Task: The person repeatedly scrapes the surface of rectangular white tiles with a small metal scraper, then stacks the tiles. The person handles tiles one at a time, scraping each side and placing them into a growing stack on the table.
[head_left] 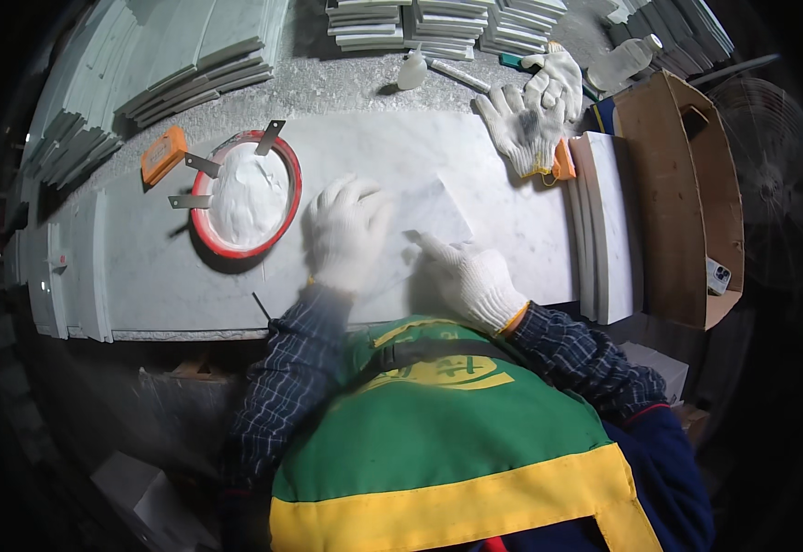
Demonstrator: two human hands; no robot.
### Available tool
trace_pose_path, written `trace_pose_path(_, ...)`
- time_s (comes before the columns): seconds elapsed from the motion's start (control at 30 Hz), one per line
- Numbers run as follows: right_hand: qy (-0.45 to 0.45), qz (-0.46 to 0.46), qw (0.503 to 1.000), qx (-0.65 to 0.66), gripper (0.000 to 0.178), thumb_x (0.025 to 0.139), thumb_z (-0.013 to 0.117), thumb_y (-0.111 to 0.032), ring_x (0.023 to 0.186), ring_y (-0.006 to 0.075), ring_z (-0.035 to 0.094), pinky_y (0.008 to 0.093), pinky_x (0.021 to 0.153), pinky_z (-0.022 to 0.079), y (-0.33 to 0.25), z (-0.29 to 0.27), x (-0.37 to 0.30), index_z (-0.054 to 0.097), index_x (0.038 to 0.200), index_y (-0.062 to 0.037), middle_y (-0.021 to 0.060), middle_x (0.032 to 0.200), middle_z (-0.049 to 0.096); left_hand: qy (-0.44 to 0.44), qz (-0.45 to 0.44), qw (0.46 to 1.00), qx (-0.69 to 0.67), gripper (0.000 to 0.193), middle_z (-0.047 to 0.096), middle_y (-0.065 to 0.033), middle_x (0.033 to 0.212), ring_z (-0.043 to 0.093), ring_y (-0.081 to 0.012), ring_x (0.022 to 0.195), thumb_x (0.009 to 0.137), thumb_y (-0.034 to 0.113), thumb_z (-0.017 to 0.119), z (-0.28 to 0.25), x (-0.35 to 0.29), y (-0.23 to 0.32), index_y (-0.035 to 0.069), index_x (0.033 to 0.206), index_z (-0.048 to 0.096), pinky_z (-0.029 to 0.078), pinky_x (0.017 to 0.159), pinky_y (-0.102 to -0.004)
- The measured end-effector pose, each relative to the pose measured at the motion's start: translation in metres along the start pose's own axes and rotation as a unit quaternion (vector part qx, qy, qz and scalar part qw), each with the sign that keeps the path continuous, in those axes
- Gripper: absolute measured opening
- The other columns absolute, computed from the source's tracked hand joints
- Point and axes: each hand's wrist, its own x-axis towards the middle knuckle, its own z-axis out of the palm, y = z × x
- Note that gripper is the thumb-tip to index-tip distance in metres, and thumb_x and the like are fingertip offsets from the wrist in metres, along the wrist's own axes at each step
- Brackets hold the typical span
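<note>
A thin grey-white marble tile (438, 210) lies on the larger white marble slab (172, 299) in front of me. My left hand (350, 232), in a white knit glove, is over the slab at the tile's left side, its fingers smeared by motion. At the tile's near edge my right hand (470, 281), gloved too, has its index finger stretched toward the tile and the other fingers curled. Whatever those curled fingers hold, if anything, is hidden. Left of my hands stands a red-rimmed bowl (298, 179) of white paste (248, 198), with metal scraper blades (201, 166) around its rim.
An orange box (163, 155) lies beyond the bowl. Spare white gloves (521, 129), a small squeeze bottle (412, 71) and a clear bottle (624, 63) lie farther back. Stacked slabs (604, 225), a cardboard box (673, 202) and a fan (769, 175) stand right. Tile stacks (365, 26) line the back.
</note>
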Motion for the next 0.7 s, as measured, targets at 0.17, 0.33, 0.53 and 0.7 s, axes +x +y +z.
trace_pose_path(0.17, -0.016, 0.079, 0.994, 0.079, 0.056, 0.096, 0.063, -0.013, 0.076, 0.0379, 0.072, 0.0487, 0.066, 0.057, 0.001, -0.001, -0.008, 0.058, 0.15, -0.0281, 0.0156, 0.086, 0.073, -0.005, -0.003, 1.0, -0.009, 0.017, 0.075, 0.0004, 0.116, 0.061, -0.0295, 0.126, 0.087, 0.023, 0.079, 0.0, 0.0, 0.0, 0.017, 0.102, 0.083, 0.044, 0.111, -0.0472)
trace_pose_path(0.33, -0.072, 0.106, 0.99, 0.055, 0.054, 0.096, 0.065, -0.015, 0.077, 0.0394, 0.072, 0.0483, 0.066, 0.057, -0.015, 0.005, -0.002, 0.062, 0.149, -0.0268, 0.0163, 0.087, 0.074, 0.008, 0.01, 1.0, -0.007, 0.017, 0.075, 0.0002, 0.116, 0.062, -0.0291, 0.125, 0.087, 0.023, 0.079, 0.003, 0.001, -0.003, 0.017, 0.102, 0.083, 0.043, 0.111, -0.0469)
trace_pose_path(0.53, -0.015, 0.142, 0.987, 0.075, 0.051, 0.094, 0.071, -0.015, 0.082, 0.0395, 0.073, 0.046, 0.072, 0.059, -0.015, 0.005, -0.008, 0.067, 0.144, -0.0212, 0.0188, 0.093, 0.075, 0.007, 0.008, 1.0, -0.006, 0.017, 0.074, -0.0005, 0.118, 0.061, -0.0287, 0.127, 0.087, 0.023, 0.078, 0.005, -0.003, -0.005, 0.016, 0.103, 0.083, 0.043, 0.111, -0.0466)
trace_pose_path(0.7, 0.012, 0.111, 0.99, 0.087, 0.045, 0.092, 0.075, -0.015, 0.088, 0.0404, 0.073, 0.0449, 0.08, 0.06, -0.016, 0.024, -0.008, 0.072, 0.137, -0.0179, 0.0212, 0.097, 0.075, 0.002, -0.001, 1.0, -0.015, 0.022, 0.073, -0.0045, 0.124, 0.06, -0.0302, 0.129, 0.091, 0.02, 0.074, 0.009, 0.002, -0.008, 0.015, 0.111, 0.081, 0.043, 0.113, -0.0474)
